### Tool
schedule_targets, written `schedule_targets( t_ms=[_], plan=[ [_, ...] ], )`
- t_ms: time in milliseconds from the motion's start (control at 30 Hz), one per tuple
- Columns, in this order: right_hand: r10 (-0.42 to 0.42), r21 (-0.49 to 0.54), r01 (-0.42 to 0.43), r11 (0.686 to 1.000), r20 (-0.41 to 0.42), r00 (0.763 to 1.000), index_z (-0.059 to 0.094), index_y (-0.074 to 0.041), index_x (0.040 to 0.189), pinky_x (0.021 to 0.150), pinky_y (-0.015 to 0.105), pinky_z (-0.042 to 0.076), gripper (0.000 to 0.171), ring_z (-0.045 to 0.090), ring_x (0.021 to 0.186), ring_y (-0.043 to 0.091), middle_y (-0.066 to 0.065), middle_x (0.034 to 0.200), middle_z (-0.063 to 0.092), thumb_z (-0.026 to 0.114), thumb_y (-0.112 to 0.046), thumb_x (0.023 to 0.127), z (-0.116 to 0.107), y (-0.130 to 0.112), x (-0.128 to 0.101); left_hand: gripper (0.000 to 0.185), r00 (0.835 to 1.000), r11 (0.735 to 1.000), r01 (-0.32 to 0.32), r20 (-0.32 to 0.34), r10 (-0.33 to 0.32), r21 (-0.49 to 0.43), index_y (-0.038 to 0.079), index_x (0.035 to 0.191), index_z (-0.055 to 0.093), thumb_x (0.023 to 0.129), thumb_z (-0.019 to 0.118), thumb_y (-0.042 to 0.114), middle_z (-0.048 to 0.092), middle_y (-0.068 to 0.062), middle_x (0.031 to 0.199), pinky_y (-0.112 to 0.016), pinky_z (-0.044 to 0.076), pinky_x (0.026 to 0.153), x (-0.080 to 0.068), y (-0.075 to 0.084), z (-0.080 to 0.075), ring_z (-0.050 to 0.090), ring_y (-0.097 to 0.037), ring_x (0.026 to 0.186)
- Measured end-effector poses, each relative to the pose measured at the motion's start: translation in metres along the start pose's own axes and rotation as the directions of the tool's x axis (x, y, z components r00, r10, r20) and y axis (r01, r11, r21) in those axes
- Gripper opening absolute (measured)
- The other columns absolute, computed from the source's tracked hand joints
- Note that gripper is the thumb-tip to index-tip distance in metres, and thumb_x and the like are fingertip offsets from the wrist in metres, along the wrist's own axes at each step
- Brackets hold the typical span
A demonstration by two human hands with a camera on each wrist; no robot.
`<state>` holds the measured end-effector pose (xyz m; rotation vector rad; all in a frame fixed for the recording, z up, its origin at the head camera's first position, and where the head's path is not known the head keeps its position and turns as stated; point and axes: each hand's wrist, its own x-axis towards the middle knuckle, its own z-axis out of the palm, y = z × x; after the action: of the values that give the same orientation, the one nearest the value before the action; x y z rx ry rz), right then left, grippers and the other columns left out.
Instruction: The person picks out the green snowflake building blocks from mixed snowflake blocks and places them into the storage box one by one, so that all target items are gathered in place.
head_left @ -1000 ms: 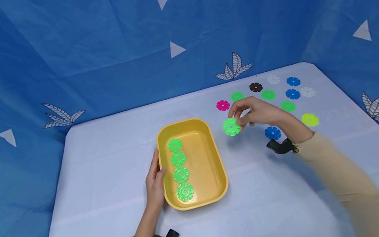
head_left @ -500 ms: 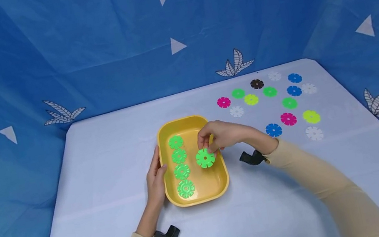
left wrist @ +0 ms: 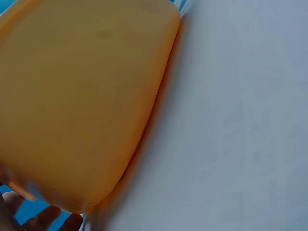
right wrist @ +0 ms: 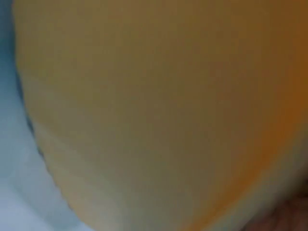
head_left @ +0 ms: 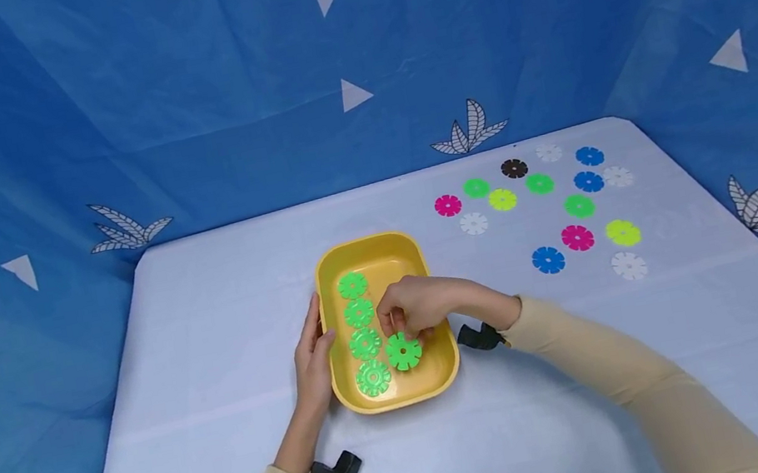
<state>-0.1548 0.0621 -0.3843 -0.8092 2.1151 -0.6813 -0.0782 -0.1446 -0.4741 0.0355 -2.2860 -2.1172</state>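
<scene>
1. Green disc (head_left: 403,350) with little notches sits in our right hand (head_left: 416,308), pinched by the fingertips. It is low inside the yellow tray (head_left: 369,248), in the near right part.
2. We see four more green discs (head_left: 362,329) lying flat in a row down the left side of the tray. The held disc is just beside the two nearest ones. We cannot tell if it touches the tray floor yet.
3. Our right hand reaches in over the tray's right wall, so it hides part of the tray floor behind the disc.
4. Our left hand (head_left: 311,361) rests against the tray's left wall with its fingers straight and relaxed. In the left wrist view the tray's side (left wrist: 82,106) fills most of the picture, with fingertips (left wrist: 45,219) at the bottom edge.
5. The right wrist view is a yellow blur, too close to tell much.
6. The tray stands on a pale table (head_left: 208,300).
7. Well apart, on the far right of the table, lie loose discs (head_left: 555,197) in pink, white, blue, green, yellow-green and one dark one.
8. A blue cloth (head_left: 171,95) with white triangles and leaves hangs behind the table.
</scene>
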Motion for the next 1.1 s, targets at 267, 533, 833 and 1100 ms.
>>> schedule_targets(
  t_ms=[267,533,833,1100],
  plan=[
    [0.05,-0.108,-0.045,0.993,0.045,0.998,0.069,-0.012,0.087,0.053,0.023,0.052,0.02,0.062,0.052,0.018,0.002,0.069,0.059,0.066,0.008,0.085,0.015,-0.003,0.011,0.059,1.0,1.0,0.006,0.004,-0.006,0.015,0.025,0.157,0.024,0.102,0.037,0.009,0.022,0.003,0.162,-0.005,0.035,0.098,-0.001,0.003,0.0,0.032,-0.024,0.145],
    [0.087,-0.133,-0.082,0.988,0.035,0.996,0.068,-0.008,0.085,0.05,0.023,0.049,0.016,0.058,0.049,0.017,0.001,0.063,0.054,0.067,0.007,0.084,0.019,-0.002,0.014,0.057,1.0,1.0,-0.003,0.004,0.002,0.017,0.02,0.157,0.023,0.103,0.037,0.01,0.022,0.001,0.163,-0.004,0.035,0.098,0.0,0.003,0.0,0.031,-0.026,0.145],
    [0.109,-0.181,-0.106,0.978,0.006,0.994,0.066,-0.008,0.081,0.049,0.02,0.047,0.018,0.059,0.051,0.017,0.0,0.068,0.056,0.065,0.011,0.081,0.02,-0.003,0.017,0.058,1.0,1.0,-0.009,-0.008,0.009,0.015,0.019,0.157,0.024,0.101,0.038,0.009,0.024,-0.002,0.162,-0.004,0.036,0.097,0.0,0.003,0.0,0.034,-0.029,0.143],
    [0.117,-0.232,-0.113,0.966,0.003,0.993,0.064,-0.009,0.078,0.049,0.019,0.046,0.018,0.06,0.05,0.014,-0.001,0.068,0.053,0.066,0.009,0.08,0.021,-0.004,0.016,0.058,1.0,1.0,0.011,0.001,-0.011,0.014,0.022,0.157,0.023,0.102,0.037,0.011,0.024,0.001,0.162,-0.005,0.037,0.096,-0.001,0.002,-0.001,0.035,-0.026,0.142]
  ],
)
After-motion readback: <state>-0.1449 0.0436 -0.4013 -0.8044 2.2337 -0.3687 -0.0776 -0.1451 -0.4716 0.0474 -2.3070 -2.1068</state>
